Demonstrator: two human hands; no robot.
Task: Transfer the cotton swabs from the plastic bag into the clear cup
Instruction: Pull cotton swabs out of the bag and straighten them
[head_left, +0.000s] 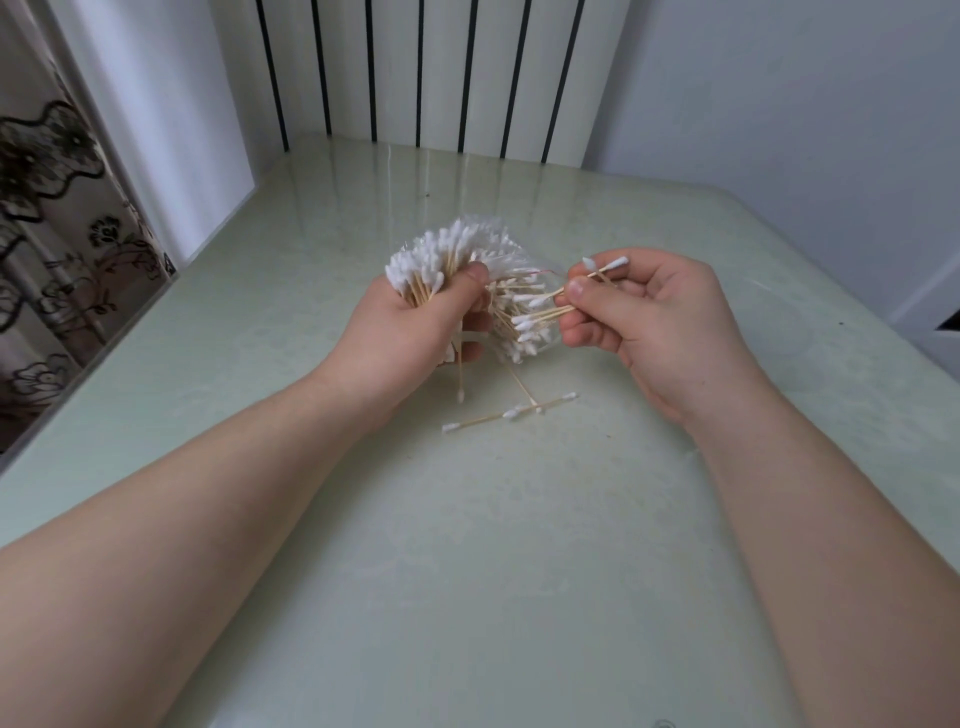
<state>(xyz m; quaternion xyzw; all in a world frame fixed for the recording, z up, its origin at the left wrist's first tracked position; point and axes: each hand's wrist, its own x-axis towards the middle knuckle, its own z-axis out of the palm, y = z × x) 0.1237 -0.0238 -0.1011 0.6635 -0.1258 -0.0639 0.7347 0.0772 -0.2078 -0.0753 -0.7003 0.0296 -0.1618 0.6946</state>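
Cotton swabs (457, 254), main lot: dense bundle with wooden sticks and white tips, fanned out above the table (467, 519) and gripped round its middle by the left hand (415, 322), fingers and thumb curled about the sticks. Plastic bag (524, 262): thin clear film clinging to the bundle's far side (edges hard to make out), with a fine red line along it. Right hand (639, 322): thumb and forefinger pinch a small bunch of swabs (545, 312), whose near tips reach the main bundle and whose far tips stick out past the fingers. Loose swabs (511, 413): a few lying crossed on the table, just below the two hands; one more hangs down under the left hand. Table: pale green, glossy. Background: white panel with dark vertical stripes (431, 73); flower-patterned curtain (57, 208) at left.
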